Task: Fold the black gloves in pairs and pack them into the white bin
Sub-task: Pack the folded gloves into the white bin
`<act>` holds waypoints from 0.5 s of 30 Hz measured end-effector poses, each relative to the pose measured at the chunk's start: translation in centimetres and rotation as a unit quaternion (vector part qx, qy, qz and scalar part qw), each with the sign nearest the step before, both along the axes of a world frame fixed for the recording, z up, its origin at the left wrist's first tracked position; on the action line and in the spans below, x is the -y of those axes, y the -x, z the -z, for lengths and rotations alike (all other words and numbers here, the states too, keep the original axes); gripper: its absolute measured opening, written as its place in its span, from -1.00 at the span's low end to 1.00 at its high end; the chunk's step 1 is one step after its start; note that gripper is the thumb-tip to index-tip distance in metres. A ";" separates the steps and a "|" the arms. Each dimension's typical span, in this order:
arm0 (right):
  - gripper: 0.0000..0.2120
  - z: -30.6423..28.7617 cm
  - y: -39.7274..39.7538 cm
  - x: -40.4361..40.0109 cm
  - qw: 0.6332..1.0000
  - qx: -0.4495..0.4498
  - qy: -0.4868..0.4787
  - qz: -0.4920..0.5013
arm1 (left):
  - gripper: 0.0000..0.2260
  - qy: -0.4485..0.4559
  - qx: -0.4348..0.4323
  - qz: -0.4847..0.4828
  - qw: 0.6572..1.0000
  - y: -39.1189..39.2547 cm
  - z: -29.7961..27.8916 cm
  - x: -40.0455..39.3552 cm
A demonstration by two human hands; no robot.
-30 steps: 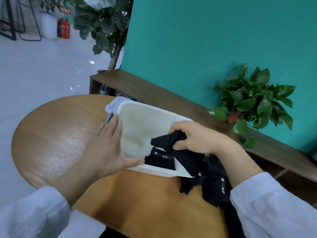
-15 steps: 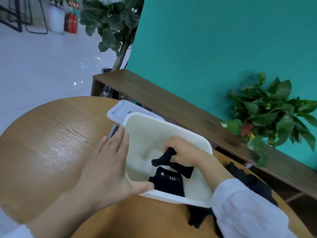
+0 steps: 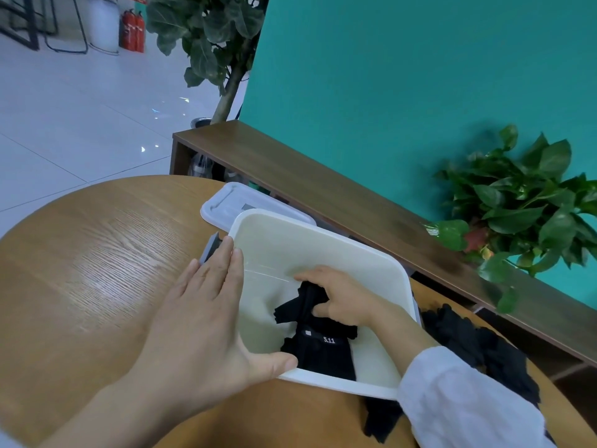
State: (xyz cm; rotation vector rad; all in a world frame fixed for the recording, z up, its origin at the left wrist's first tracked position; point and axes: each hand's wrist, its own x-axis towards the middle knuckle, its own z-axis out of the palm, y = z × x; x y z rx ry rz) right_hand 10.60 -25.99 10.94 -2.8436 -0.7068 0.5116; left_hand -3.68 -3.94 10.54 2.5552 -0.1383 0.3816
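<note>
Bin [image 3: 326,236], white, sits on a round wooden table [image 3: 97,270], tilted toward the camera. Left hand [image 3: 200,321] lies flat against the bin's left outer wall, fingers straight and together, thumb hooked over the near rim. Right hand [image 3: 342,299] is inside the bin, fingers curled, pinching a bunched black glove [image 3: 302,305] near the bin's middle. Folded pair [image 3: 323,350] with a "5.11" label lies on the bin floor just below it, against the near wall. Loose gloves [image 3: 468,344] are piled on the table right of the bin, partly behind the right sleeve [image 3: 458,405]. Lid [image 3: 239,202], white, lies flat behind the bin, touching or just under its far corner. Potted plant [image 3: 523,205] stands on the brown shelf [image 3: 323,195] beyond.
</note>
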 end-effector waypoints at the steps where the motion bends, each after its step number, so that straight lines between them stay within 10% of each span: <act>1: -0.31 0.0 0.1 0.1 1.000 0.000 -0.016 0.000 | 0.24 -0.005 0.002 -0.002 1.000 0.0 0.2 0.0; 15: -0.47 -1.6 4.6 1.6 0.987 0.126 -0.097 0.028 | 0.26 -0.031 -0.032 -0.003 0.999 1.0 -0.6 0.1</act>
